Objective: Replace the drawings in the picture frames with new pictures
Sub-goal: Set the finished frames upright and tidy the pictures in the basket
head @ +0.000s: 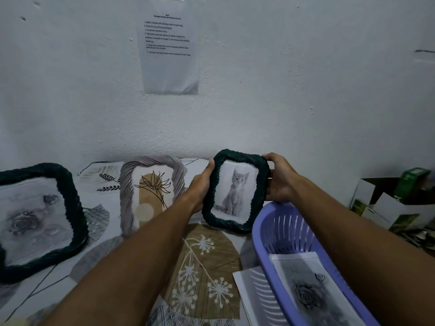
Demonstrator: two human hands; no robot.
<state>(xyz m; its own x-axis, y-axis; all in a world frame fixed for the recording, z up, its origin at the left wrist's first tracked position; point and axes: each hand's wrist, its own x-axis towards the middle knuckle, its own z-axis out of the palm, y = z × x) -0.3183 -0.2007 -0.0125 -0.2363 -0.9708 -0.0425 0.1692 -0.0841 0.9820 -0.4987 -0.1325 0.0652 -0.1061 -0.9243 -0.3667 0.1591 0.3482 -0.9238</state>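
Note:
A small dark green rope-edged frame with a grey kitten picture stands upright near the wall, its lower edge touching the patterned cloth. My left hand grips its left side and my right hand grips its right side and top corner. To the left a grey-white frame with a line-drawn plant leans upright. A larger dark green frame with a grey rose drawing stands at the far left. A rose drawing sheet lies in the purple basket.
The purple slotted basket sits at the right front, with white paper sheets under its edge. Open cardboard boxes with green packs stand at the far right. A printed sheet is taped on the white wall.

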